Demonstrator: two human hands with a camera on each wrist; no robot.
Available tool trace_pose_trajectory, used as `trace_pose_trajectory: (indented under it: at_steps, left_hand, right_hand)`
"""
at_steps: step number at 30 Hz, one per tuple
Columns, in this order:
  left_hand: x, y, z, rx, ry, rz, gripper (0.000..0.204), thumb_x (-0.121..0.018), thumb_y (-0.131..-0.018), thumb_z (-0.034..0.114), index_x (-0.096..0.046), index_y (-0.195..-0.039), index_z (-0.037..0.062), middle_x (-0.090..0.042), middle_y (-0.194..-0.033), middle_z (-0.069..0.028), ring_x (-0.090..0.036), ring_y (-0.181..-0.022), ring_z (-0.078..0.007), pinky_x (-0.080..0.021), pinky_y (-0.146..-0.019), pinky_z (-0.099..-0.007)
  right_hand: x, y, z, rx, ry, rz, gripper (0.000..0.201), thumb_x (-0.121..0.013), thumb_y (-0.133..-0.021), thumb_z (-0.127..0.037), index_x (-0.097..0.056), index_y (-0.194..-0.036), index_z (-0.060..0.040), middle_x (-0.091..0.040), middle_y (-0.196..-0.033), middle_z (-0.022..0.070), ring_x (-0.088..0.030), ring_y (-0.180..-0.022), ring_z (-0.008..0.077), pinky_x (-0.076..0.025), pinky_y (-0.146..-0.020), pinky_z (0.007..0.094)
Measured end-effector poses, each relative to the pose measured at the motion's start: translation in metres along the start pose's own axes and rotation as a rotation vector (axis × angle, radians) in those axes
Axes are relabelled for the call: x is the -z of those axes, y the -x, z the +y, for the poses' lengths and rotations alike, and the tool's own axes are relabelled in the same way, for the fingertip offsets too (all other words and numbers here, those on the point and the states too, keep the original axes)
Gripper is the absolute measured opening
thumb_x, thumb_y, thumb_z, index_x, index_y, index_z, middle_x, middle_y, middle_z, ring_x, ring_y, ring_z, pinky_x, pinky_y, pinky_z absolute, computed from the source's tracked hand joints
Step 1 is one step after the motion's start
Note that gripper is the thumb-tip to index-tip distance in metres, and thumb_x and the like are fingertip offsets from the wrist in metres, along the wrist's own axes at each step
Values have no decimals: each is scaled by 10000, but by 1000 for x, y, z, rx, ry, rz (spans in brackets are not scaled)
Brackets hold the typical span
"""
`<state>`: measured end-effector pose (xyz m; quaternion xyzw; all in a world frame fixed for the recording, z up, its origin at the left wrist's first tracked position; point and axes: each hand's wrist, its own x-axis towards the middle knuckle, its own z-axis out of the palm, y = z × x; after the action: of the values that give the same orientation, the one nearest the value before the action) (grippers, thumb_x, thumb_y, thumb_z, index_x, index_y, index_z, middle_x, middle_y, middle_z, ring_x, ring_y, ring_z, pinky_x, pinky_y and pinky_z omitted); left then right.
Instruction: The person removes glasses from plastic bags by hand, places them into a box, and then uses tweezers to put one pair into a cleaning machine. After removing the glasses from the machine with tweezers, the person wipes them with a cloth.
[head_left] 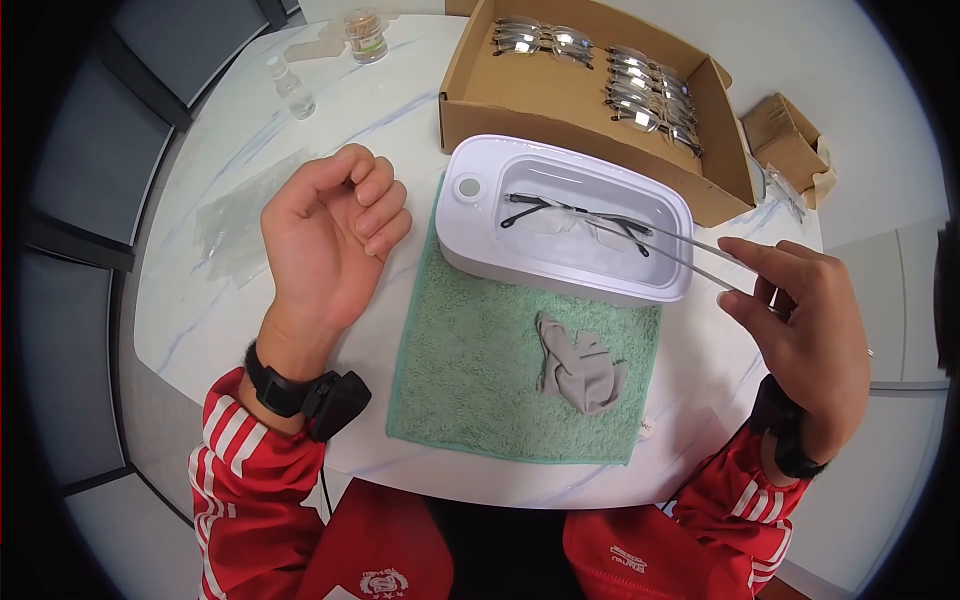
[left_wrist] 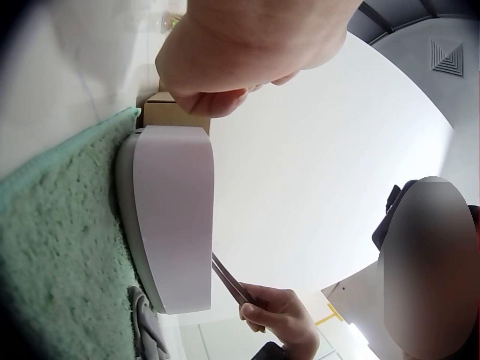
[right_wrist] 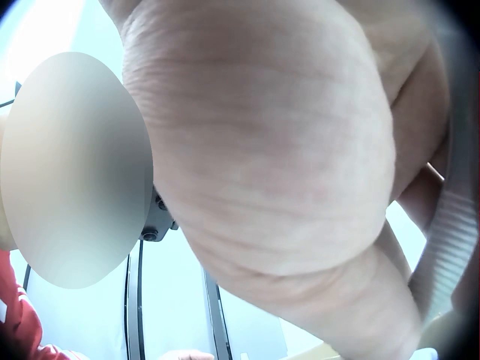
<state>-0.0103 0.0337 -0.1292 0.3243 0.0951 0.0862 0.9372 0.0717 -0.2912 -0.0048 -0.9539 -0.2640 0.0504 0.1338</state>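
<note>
My right hand (head_left: 800,315) pinches a pair of long metal tweezers (left_wrist: 231,283) between thumb and fingers. The tweezers reach over the rim of a white ultrasonic cleaner (head_left: 478,222), and their tips overlap the dark-framed eyeglasses (head_left: 577,210) inside its basin. Whether the tips grip the frame I cannot tell. My left hand (head_left: 335,235) hovers left of the cleaner, palm turned up, fingers loosely curled and holding nothing. Under the cleaner lies a green towel (head_left: 465,365), with a crumpled grey cloth (head_left: 583,378) on it in front of the cleaner.
Behind the cleaner stands a cardboard box (head_left: 560,95) with several eyeglasses in two rows. A small brown carton (head_left: 785,135) is at the right. Toward the back left are a spray bottle (head_left: 292,90), a round jar (head_left: 366,38) and a clear plastic bag (head_left: 235,225) on the white table.
</note>
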Motion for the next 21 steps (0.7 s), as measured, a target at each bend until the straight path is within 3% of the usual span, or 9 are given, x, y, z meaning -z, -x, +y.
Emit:
trace_pose_trajectory:
  at_steps: [9, 16, 18, 21]
  left_hand:
    - [0, 1, 0, -2, 0, -3, 181, -495, -936, 196, -430, -808, 86, -421, -749, -16, -357, -613, -121, -325, -551, -267]
    - [1, 0, 0, -1, 15, -20, 177, -492, -939, 190, -426, -813, 85, -418, -748, -20, -356, -611, -123, -326, -546, -272]
    - [2, 0, 1, -4, 2, -19, 173, -491, -941, 186, -425, -819, 83, -410, -747, -19, -352, -611, -124, -325, -544, -273]
    - [1, 0, 1, -12, -23, -26, 166, -488, -947, 178, -424, -829, 80, -398, -748, -19, -346, -612, -125, -323, -541, -273]
  right_hand:
    - [-3, -1, 1, 27, 56, 108, 383, -789, -714, 26, -771, -1089, -52, -626, -729, 149, -560, -577, 254, -432, -577, 385]
    - [1, 2, -1, -39, 6, 31, 421, -804, -705, 14, -757, -1119, -39, -628, -734, 151, -564, -587, 259, -446, -580, 380]
    - [3, 6, 8, 22, -53, 50, 450, -794, -707, 34, -733, -1150, -12, -581, -723, 107, -499, -575, 188, -418, -558, 339]
    - [7, 9, 21, 124, 13, 127, 420, -797, -723, 2, -734, -1138, -14, -584, -717, 112, -517, -573, 206, -422, -566, 347]
